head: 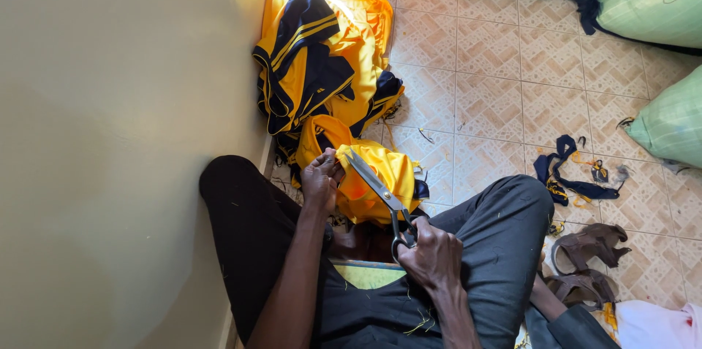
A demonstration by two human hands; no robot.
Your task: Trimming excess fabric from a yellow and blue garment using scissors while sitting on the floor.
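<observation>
Sitting on the tiled floor (490,100), your right hand (433,254) grips scissors (380,192), blades parted, while your left hand (322,177) pinches yellow fabric (380,173) over your lap, near a garment pile (322,64).

A heap of yellow-and-navy garments (322,64) lies on the tiled floor (497,100) against the wall (124,137); brown sandals (589,261) lie right, near green woven sacks (669,57).

Black trousers (504,225), dark top, thread-flecked; bare forearms, no sleeves.
</observation>
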